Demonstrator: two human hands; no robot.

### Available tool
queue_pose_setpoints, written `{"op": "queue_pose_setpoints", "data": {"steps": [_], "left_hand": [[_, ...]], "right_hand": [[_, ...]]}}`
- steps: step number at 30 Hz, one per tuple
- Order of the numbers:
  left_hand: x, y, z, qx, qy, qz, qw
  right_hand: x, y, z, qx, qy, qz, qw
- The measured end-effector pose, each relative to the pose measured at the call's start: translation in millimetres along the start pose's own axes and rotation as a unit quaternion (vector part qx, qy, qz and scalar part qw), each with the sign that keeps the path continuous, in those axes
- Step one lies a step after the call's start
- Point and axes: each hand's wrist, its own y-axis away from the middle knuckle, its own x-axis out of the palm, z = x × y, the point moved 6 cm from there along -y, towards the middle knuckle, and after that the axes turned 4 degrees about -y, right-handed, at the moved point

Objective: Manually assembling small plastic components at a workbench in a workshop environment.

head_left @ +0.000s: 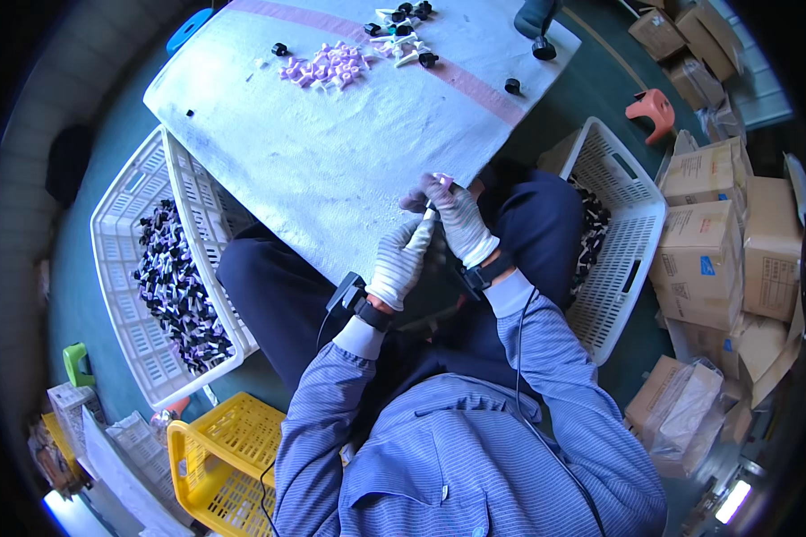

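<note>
My two gloved hands meet over the near edge of the white-covered table (313,170). My left hand (401,255) is closed, its fingertips pinched on a small part with a dark end (431,207) that shows between the hands. Close against it, my right hand (461,222) has its fingers curled round a small pink plastic piece (442,180). Whether the two parts touch is hidden by the fingers. Farther off on the table lies a heap of pink pieces (327,65), beside a group of white pieces (410,46) and black knob-like caps (428,60).
A white crate (116,224) filled with black, white and pink parts stands at my left. At my right is another white crate (613,295) with similar parts. A yellow basket (184,447) sits at the lower left. Cardboard boxes (694,251) are stacked along the right.
</note>
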Motion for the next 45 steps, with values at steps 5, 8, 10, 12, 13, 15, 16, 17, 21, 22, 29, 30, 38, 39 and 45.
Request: {"op": "queue_pose_setpoints", "data": {"steps": [5, 8, 10, 12, 13, 15, 16, 17, 21, 22, 29, 30, 38, 39, 45], "left_hand": [[-10, -3, 9, -0.004, 0.076, -0.028, 0.997], [-12, -4, 9, 0.004, 0.069, -0.032, 0.997], [-12, -2, 5, 0.015, 0.060, -0.033, 0.998], [-13, -2, 3, 0.024, 0.052, -0.035, 0.998], [-13, -1, 2, 0.030, 0.029, -0.032, 0.999], [-12, 1, 1, 0.035, 0.005, -0.029, 0.999], [-11, 3, -3, 0.043, -0.008, -0.035, 0.998], [-10, 4, -6, 0.051, -0.021, -0.040, 0.998], [-10, 2, 0, 0.055, -0.023, -0.046, 0.997], [-9, 3, -3, 0.058, -0.031, -0.049, 0.997], [-16, -1, 1, 0.110, -0.092, -0.094, 0.985], [-16, -1, 3, 0.109, -0.092, -0.094, 0.985], [-15, 4, -9, 0.097, -0.126, -0.109, 0.981], [-13, 6, -13, 0.096, -0.125, -0.108, 0.982], [-14, 7, -9, 0.082, -0.130, -0.092, 0.984]], "right_hand": [[8, 11, 5, -0.031, 0.063, 0.067, 0.995], [7, 17, 3, 0.008, 0.043, 0.090, 0.995], [5, 18, 6, -0.029, 0.072, 0.099, 0.992], [1, 18, 8, -0.033, 0.091, 0.097, 0.990], [1, 20, 10, -0.039, 0.111, 0.098, 0.988], [1, 21, 8, -0.035, 0.101, 0.093, 0.990], [0, 21, 8, -0.032, 0.092, 0.089, 0.991], [-1, 20, 7, -0.033, 0.092, 0.088, 0.991], [-2, 19, 5, -0.049, 0.066, 0.094, 0.992], [-2, 20, 5, -0.052, 0.058, 0.096, 0.992], [-1, 21, -3, -0.041, 0.033, 0.072, 0.996], [1, 22, -2, -0.057, 0.048, 0.076, 0.994], [-3, 22, 1, -0.058, 0.063, 0.087, 0.993], [-4, 20, 1, -0.056, 0.047, 0.086, 0.994], [-6, 21, -2, -0.040, 0.052, 0.073, 0.995]]}}
